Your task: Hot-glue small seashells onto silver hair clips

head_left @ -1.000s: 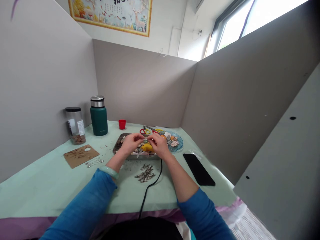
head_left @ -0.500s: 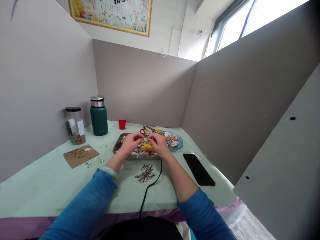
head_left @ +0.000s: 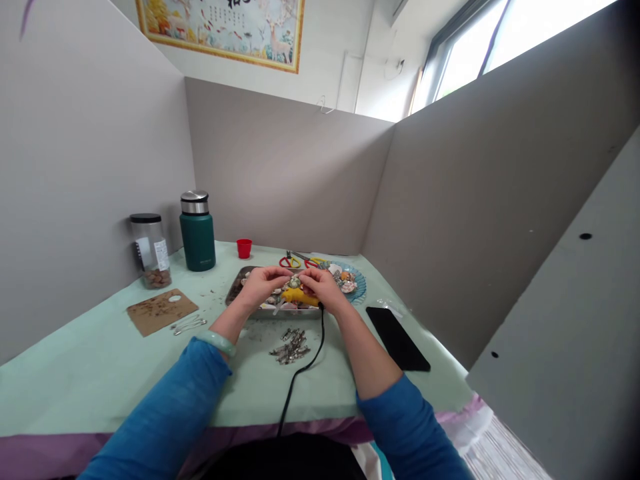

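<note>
Steel tray (head_left: 236, 294) near the desk's (head_left: 115, 373) far edge holds shells (head_left: 274, 301); over it, the right hand (head_left: 326, 288) is closed on a yellow glue gun (head_left: 300, 297), long axis crosswise, nozzle leftward, and the left hand (head_left: 260, 283) pinches a small shell (head_left: 294, 282).

Yellow tool (head_left: 299, 297), dark green flask (head_left: 198, 240), red cup (head_left: 244, 249)

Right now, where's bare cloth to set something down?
Bare cloth near-left, between the cardboard and the left sleeve; a patch on the near side of the phone. Crowded around the tray, plate, clips, left hand and right hand.

Head camera, looking forward-down over table (head_left: 100, 373).
</note>
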A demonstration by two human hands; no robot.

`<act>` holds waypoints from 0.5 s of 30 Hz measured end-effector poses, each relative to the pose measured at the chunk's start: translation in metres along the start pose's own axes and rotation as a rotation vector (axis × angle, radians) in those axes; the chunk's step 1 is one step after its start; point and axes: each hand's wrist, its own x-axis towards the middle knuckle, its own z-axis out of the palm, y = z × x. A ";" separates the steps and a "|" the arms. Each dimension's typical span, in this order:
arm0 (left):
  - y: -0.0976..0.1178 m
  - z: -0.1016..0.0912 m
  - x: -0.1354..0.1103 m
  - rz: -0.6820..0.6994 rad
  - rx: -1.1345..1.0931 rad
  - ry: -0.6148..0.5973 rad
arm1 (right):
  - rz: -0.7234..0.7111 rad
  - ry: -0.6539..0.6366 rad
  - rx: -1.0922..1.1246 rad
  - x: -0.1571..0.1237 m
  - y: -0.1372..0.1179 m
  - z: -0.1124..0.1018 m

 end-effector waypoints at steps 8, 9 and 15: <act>-0.001 -0.001 0.001 0.093 0.025 0.007 | 0.023 -0.045 0.081 -0.002 -0.002 -0.002; -0.001 -0.002 0.001 0.111 0.026 0.012 | 0.024 -0.045 0.080 -0.002 -0.002 -0.002; 0.000 0.000 0.000 0.021 -0.039 0.017 | 0.022 -0.023 0.069 -0.002 -0.004 0.000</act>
